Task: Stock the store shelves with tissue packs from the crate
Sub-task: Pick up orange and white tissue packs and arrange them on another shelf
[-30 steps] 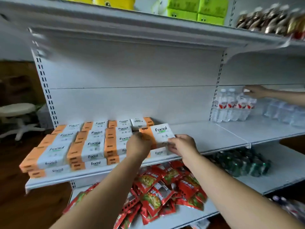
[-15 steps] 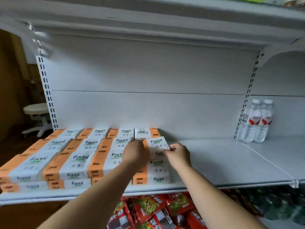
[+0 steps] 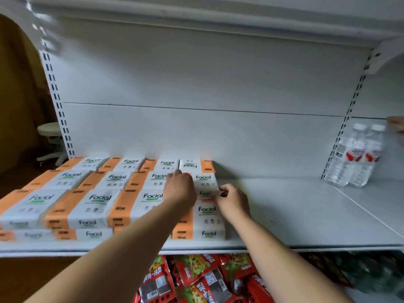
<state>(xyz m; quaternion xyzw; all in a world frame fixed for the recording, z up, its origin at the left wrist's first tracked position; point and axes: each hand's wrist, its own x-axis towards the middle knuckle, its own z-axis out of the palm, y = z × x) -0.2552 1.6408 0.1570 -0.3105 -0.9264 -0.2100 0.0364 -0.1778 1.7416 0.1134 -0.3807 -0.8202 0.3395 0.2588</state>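
Observation:
Orange-and-white "Facial" tissue packs (image 3: 98, 202) lie in rows and stacked layers on the left half of the white shelf (image 3: 295, 211). In the rightmost column, one tissue pack (image 3: 204, 181) lies on top of the stack behind the front pack. My left hand (image 3: 180, 190) grips its left side with the index finger reaching toward the back. At the pack's right front corner my right hand (image 3: 232, 200) pinches it with curled fingers. No crate is in view.
The shelf's right half is bare white metal. Two water bottles (image 3: 354, 158) stand on the neighbouring shelf at the right, where another person's hand (image 3: 396, 125) shows at the frame edge. Red snack bags (image 3: 207, 278) fill the shelf below. A white stool (image 3: 49, 136) stands at far left.
Both hands carried the tissue pack from above the shelf's front edge back into the rightmost column and set it down on the stack. The view moved closer and lower.

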